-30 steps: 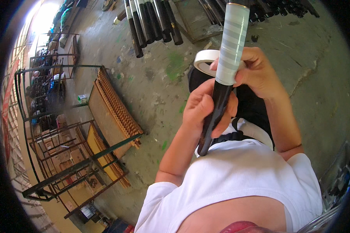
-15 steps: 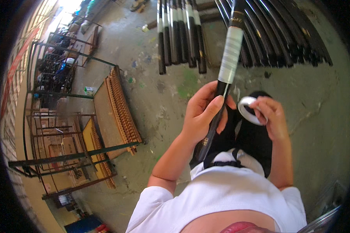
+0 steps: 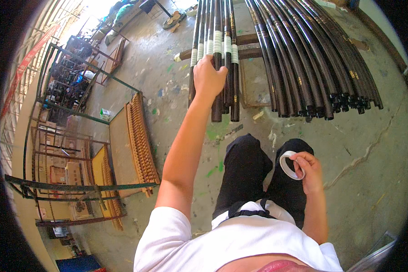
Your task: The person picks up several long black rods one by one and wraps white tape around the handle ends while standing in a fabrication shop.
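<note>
My left arm reaches to the left group of glossy black poles point(image 3: 216, 109). My left hand point(image 3: 209, 77) is closed over them just below their white wrapped bands point(image 3: 218, 41), thumb out to the right and fingers bent down. The fingertips are hidden, as are parts of the poles beneath the hand. Over my right knee, my right hand point(image 3: 309, 170) pinches a roll of white tape point(image 3: 285, 164) by its ring, thumb and fingers at its right side.
More black poles point(image 3: 303, 77) lie fanned out at the right. Wooden bars point(image 3: 249, 39) run under the poles. A dark metal frame rack point(image 3: 90, 186) holding ridged brown panels point(image 3: 140, 145) stands at the left. Sandals point(image 3: 174, 20) lie on the far floor.
The banded pole that my left hand held upright before me is no longer raised; that hand has moved forward onto the left group. My right hand, still holding the tape, has lowered slightly.
</note>
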A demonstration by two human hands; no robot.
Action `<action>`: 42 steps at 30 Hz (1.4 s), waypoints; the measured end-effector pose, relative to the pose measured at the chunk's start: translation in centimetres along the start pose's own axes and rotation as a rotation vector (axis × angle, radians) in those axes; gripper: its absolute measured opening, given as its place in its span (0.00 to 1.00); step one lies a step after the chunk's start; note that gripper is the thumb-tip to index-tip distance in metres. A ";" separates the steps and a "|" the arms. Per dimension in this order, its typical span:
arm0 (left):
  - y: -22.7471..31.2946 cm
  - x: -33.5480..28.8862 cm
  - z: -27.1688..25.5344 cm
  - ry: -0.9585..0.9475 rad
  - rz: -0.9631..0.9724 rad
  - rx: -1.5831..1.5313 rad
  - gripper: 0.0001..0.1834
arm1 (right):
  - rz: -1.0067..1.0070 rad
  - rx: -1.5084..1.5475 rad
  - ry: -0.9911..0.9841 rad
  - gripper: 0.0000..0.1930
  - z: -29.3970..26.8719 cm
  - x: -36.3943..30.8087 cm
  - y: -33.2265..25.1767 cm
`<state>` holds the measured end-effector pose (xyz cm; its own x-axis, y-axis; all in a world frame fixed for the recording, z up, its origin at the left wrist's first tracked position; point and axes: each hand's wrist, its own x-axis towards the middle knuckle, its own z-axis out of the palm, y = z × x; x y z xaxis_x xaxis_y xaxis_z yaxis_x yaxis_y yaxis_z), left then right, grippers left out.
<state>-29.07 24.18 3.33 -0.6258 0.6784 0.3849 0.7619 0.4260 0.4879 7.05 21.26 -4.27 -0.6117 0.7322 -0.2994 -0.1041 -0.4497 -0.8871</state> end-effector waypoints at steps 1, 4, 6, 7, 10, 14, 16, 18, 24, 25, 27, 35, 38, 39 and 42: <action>-0.9 0.6 0.5 0.009 0.003 0.062 0.24 | 0.001 0.000 0.002 0.08 0.0 0.0 0.1; -2.2 2.1 1.6 -0.021 -0.015 0.199 0.25 | 0.032 0.010 0.014 0.08 -0.1 0.0 0.3; -2.1 2.4 1.8 -0.113 -0.079 0.236 0.25 | 0.081 0.009 0.032 0.08 0.0 0.0 0.3; -2.5 2.6 2.1 -0.126 -0.069 0.257 0.25 | 0.091 0.016 0.032 0.07 0.1 0.1 0.3; -2.5 2.7 2.2 -0.106 -0.073 0.215 0.25 | 0.103 0.022 0.023 0.07 0.4 0.2 0.2; 0.9 1.2 -1.0 -0.036 0.012 -0.137 0.19 | 0.094 0.018 0.013 0.07 0.5 0.6 0.4; 5.2 -1.7 -5.5 -0.335 -0.029 -0.850 0.21 | 0.087 0.024 0.011 0.07 0.5 0.8 0.8; 8.7 -5.8 -8.5 -0.414 0.558 -1.262 0.26 | 0.087 0.020 -0.002 0.08 0.4 1.0 1.6; 16.8 -13.6 -13.2 -0.287 1.234 -1.268 0.23 | 0.061 -0.056 -0.044 0.06 2.0 -0.2 0.1; 17.1 -14.5 -13.5 -0.257 1.257 -1.259 0.23 | 0.069 -0.059 -0.011 0.06 2.3 -0.5 0.8; 17.7 -15.1 -13.0 -0.227 1.296 -1.298 0.22 | 0.077 0.070 0.059 0.06 -0.2 0.3 3.6; 18.0 -17.7 -14.3 -0.156 1.324 -1.245 0.19 | 0.121 -0.098 -0.033 0.06 1.6 -3.0 2.4; 17.6 -17.7 -14.9 -0.135 1.321 -1.230 0.17 | 0.109 -0.035 0.007 0.06 2.6 -3.6 2.1; 17.3 -17.5 -15.2 -0.126 1.315 -1.222 0.17 | 0.092 0.000 0.006 0.06 2.8 -3.7 2.2; 16.1 -17.0 -15.6 -0.108 1.295 -1.197 0.16 | 0.107 0.003 -0.043 0.06 2.9 -3.9 1.4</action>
<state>-8.78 10.13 16.84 0.2752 0.2484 0.9287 0.1541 -0.9649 0.2124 7.00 16.28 -3.29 -0.6525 0.6573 -0.3770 -0.0385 -0.5256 -0.8498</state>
